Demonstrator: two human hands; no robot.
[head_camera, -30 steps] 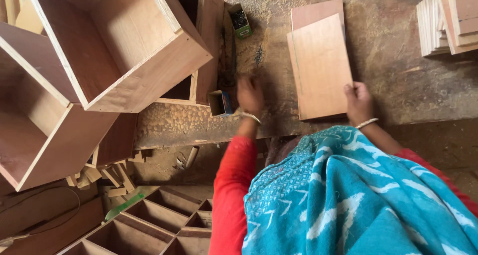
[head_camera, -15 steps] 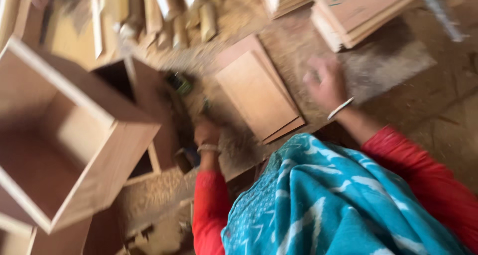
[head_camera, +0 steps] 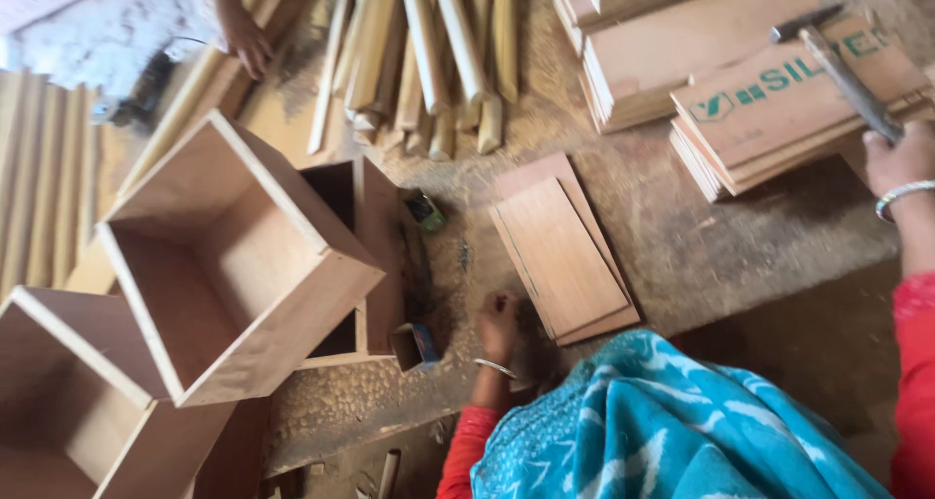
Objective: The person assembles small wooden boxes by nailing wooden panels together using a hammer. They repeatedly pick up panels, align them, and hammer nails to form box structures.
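Wooden boxes, panels and a hammer on a dusty workbench.
Open box [head_camera: 229, 256] at 9 o'clock; left hand [head_camera: 499, 326] curled shut on the bench, touching the flat panel [head_camera: 563, 256] at centre; right hand [head_camera: 901, 158] at 3 o'clock grips a hammer [head_camera: 845, 75].

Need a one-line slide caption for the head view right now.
Left hand rests beside small plywood panels on the dusty floor; right hand grips a hammer handle over stacked boards.
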